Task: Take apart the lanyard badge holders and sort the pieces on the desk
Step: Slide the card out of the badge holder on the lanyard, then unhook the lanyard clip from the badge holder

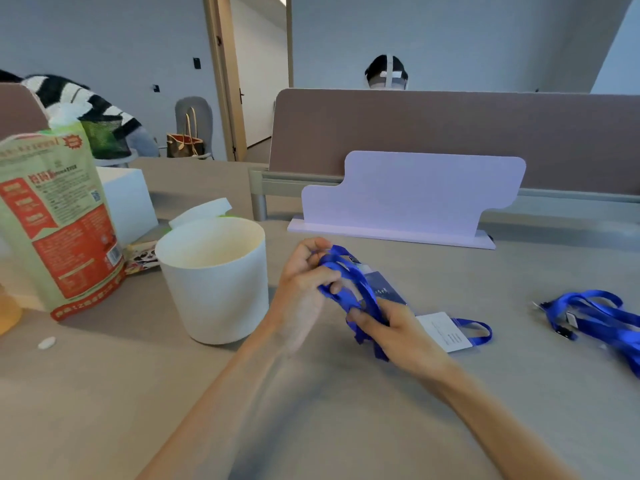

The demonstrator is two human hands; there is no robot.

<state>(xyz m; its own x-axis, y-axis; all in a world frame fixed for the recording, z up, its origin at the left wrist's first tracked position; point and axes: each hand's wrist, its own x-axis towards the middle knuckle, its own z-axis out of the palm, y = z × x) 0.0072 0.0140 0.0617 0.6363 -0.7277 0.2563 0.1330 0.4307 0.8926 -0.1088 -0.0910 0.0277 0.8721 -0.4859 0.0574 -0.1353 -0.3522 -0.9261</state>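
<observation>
I observe the left hand (304,282) and right hand (394,327) both closed on a bundled blue lanyard (349,285) just above the desk (311,410). Its badge holder (384,289) sits between the hands. A white card (445,330) lies beside the right hand; loose lanyards (595,317) lie well right. A white cup (214,278) stands left.

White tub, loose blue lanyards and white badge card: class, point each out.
white tub (221,289), head view, front wall.
loose blue lanyards (595,315), head view, middle of the pile.
white badge card (445,330), head view, card face.
</observation>
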